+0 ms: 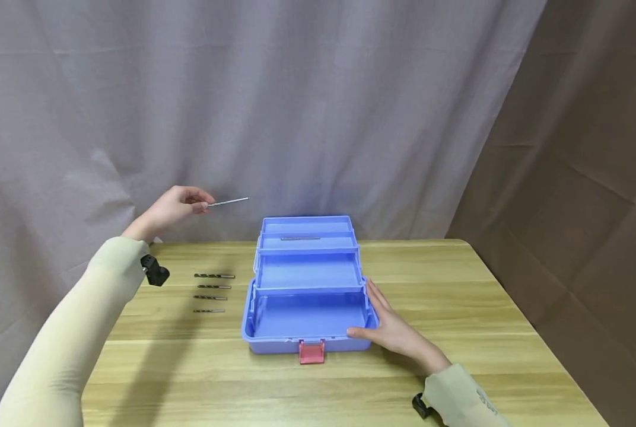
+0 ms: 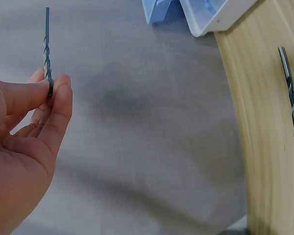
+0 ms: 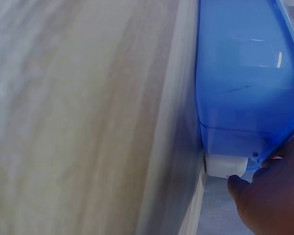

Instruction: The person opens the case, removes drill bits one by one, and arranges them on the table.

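In the head view my left hand (image 1: 176,210) is raised at the back left, above table height. Its thumb and fingertips pinch a thin drill bit (image 1: 229,201) by the fluted end, the plain shank pointing right toward the blue toolbox (image 1: 269,342). Close up in the left wrist view, the bit's dark spiral (image 2: 46,58) rises from between the fingertips. My right hand (image 1: 398,332) rests on the toolbox's front right corner, fingers straight along its side and thumb over the front rim. The box stands with its tiered trays raised; one drill bit (image 1: 300,238) lies in an upper tray.
Several drill bits (image 1: 213,276) lie in a column on the wooden table (image 1: 318,391), left of the toolbox. A pink latch (image 1: 311,353) hangs on the box's front. Grey curtain (image 1: 318,107) covers the back, and darker cloth (image 1: 590,178) hangs along the right.
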{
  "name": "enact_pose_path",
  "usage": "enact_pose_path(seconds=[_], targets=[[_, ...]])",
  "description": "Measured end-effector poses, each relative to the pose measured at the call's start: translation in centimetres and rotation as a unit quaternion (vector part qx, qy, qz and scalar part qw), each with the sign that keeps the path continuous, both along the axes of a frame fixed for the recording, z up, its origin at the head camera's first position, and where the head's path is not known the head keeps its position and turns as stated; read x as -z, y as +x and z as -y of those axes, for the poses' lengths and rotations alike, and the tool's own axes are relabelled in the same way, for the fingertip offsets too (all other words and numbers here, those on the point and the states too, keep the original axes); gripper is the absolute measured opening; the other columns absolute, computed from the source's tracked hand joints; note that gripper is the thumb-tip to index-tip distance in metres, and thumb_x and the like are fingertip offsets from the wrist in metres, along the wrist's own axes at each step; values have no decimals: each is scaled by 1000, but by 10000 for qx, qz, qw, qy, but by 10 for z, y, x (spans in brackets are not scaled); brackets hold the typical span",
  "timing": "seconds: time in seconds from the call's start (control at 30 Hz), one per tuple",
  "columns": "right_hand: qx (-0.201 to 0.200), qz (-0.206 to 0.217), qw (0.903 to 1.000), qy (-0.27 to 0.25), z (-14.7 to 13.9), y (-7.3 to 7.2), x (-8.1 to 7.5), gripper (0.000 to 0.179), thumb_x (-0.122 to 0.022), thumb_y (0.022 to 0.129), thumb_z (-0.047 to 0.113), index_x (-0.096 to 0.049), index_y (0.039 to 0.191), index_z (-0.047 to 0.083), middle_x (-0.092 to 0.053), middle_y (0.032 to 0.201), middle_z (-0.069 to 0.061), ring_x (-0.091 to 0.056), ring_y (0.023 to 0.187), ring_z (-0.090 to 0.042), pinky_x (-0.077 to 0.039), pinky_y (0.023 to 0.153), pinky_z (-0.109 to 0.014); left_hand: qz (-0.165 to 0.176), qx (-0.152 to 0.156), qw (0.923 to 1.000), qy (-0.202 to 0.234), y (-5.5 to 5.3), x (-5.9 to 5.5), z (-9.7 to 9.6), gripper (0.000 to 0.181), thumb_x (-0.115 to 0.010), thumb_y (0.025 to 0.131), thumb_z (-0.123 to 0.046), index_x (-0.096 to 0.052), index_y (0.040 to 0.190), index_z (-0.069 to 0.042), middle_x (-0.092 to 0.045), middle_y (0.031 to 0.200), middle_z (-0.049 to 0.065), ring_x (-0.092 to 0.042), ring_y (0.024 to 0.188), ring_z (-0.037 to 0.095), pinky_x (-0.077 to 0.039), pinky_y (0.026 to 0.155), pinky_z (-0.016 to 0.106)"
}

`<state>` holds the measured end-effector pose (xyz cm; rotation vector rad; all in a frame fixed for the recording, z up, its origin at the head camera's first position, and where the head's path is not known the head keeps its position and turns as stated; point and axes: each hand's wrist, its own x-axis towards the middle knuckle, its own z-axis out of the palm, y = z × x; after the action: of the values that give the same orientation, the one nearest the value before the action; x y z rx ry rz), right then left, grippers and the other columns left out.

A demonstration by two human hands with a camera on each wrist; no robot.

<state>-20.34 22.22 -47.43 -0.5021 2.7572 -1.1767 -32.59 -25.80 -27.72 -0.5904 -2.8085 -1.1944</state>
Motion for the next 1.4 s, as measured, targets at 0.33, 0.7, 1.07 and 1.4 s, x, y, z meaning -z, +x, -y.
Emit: enact_pose_path(seconds=[0.33, 0.7, 1.07, 1.4], targets=[[3, -38, 10000, 3, -2, 0, 1, 121, -79, 83, 52, 3, 162, 10, 11, 168, -10, -5, 149, -46, -18, 112, -67, 96, -175, 9997, 140, 12, 4, 25, 28, -53, 105, -9, -60, 126, 8, -71, 108, 9, -63, 94, 4, -50, 88, 22], [-100, -1, 9999, -78, -3, -3, -4, 120, -78, 84, 52, 4, 162, 11, 13, 167, -8, -5, 150, -45, -16, 113, -67, 293, -135, 9993, 162, 25, 21, 35, 28, -53, 105, -9, -59, 126, 9, -71, 111, 13, -63, 92, -3, -46, 85, 15], [-51, -20, 10000, -50, -8, -1, -3, 120, -79, 84, 50, 3, 161, 10, 12, 167, -9, -5, 150, -46, -16, 112, -67, 290, -54, 9992, 266, 42, 30, 35, 28, -56, 104, -11, -61, 123, 8, -72, 109, 13, -64, 93, -1, -48, 83, 15], [-38, -14, 10000, -31, -6, -2, -4, 121, -78, 83, 53, 3, 162, 11, 12, 168, -7, -6, 150, -45, -18, 113, -67, -3, -90, 9998, 199, 69, 37, 34, 26, -57, 104, -16, -65, 120, 3, -70, 112, 13, -64, 95, 5, -50, 82, 17]])
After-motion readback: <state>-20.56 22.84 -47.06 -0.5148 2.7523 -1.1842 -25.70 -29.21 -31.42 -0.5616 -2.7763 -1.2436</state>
